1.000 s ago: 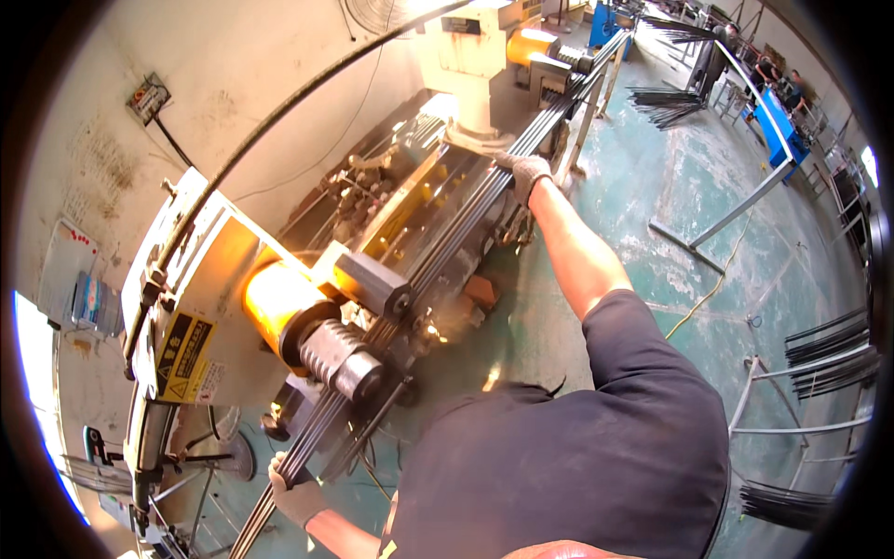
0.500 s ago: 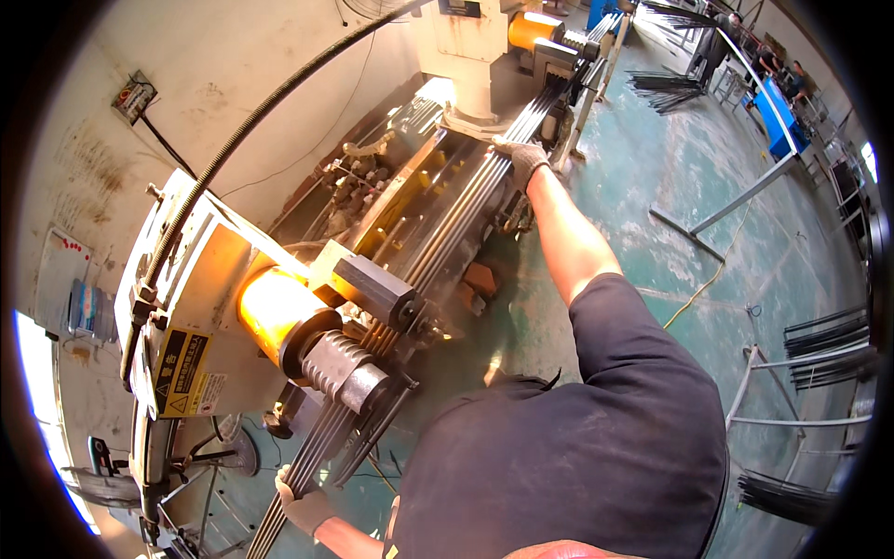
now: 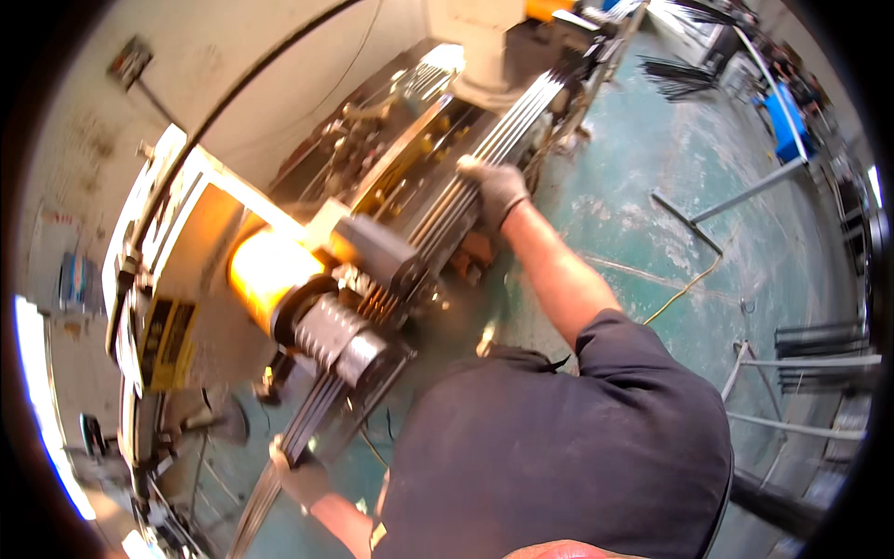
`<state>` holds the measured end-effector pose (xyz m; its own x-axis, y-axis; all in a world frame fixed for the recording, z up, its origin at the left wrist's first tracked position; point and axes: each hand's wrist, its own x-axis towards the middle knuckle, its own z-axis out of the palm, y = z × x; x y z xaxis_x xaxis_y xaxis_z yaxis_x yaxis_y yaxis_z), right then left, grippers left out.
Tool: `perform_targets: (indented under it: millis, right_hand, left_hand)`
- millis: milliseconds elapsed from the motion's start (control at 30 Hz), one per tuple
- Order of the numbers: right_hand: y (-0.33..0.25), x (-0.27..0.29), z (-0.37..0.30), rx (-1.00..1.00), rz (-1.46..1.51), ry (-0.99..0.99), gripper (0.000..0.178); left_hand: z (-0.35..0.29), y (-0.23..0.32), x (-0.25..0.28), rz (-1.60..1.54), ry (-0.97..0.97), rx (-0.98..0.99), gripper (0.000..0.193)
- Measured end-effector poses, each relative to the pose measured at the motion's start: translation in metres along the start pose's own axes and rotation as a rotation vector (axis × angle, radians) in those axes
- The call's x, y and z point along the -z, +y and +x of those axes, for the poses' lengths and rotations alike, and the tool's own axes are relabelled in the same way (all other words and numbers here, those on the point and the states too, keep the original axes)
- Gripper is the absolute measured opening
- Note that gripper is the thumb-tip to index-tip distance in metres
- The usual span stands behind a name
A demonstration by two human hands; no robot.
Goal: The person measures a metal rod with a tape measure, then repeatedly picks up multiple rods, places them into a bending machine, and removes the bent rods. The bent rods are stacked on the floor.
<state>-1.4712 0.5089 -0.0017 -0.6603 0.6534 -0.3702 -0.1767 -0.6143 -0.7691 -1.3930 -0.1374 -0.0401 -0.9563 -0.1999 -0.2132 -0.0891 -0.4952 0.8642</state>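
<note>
A row of long thin metal rods [image 3: 529,114] runs slantwise through a machine, from far right to near left. At the near left my left hand [image 3: 300,477], in a pale work glove, is closed round the rods just outside the machine's end. Farther along the same row, my gloved right hand [image 3: 498,189] grips them from the right side, thumb on top. Between my hands the rods pass a grey metal block [image 3: 380,253] and a ribbed metal roller [image 3: 331,335] with a yellow cylinder [image 3: 272,278] behind it. Motion blurs the fingertips.
A dark flexible hose [image 3: 244,93] arches over the machine's left side. Metal stands [image 3: 745,196] rise from the green floor [image 3: 643,252] at right, with bundles of dark rods [image 3: 684,82] beyond. Other people are at the far right, near a blue box [image 3: 787,126].
My right hand has come back along the rods, nearer to me. My left hand is still on the rods, slightly higher in the picture. The whole view has shifted a little.
</note>
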Motion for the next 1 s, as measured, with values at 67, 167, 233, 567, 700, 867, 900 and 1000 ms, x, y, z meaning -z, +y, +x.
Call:
perform_targets:
  millis: [67, 167, 233, 567, 700, 867, 900, 1000]
  right_hand:
    - [-0.002, 0.03, 0.036, 0.124, -0.016, -0.046, 0.012]
    - [-0.025, 0.042, 0.046, -0.031, -0.128, -0.02, 0.009]
    - [-0.03, 0.056, 0.073, 0.024, -0.096, -0.084, 0.018]
    - [-0.084, 0.124, 0.205, -0.016, 0.028, -0.1, 0.017]
    - [-0.039, 0.103, 0.151, -0.049, -0.023, -0.081, 0.02]
    - [0.023, 0.033, 0.016, -0.004, -0.041, -0.091, 0.021]
    - [0.018, 0.033, 0.017, -0.015, -0.069, -0.132, 0.021]
    - [0.014, 0.043, 0.04, -0.017, -0.059, -0.054, 0.018]
  left_hand:
    - [0.003, -0.006, -0.018, 0.141, 0.054, 0.044, 0.042]
    - [0.001, -0.014, -0.031, -0.036, 0.101, 0.065, 0.038]
    - [0.006, -0.01, -0.011, -0.387, 0.005, 0.022, 0.033]
    - [-0.008, -0.006, -0.061, -0.14, 0.319, 0.135, 0.026]
    - [-0.01, -0.007, -0.066, -0.076, 0.325, 0.116, 0.029]
    - [-0.015, -0.009, -0.052, -0.184, 0.19, 0.092, 0.045]
    - [-0.013, -0.01, -0.049, -0.163, 0.166, 0.067, 0.049]
    - [-0.006, -0.011, -0.035, -0.286, 0.1, 0.027, 0.048]
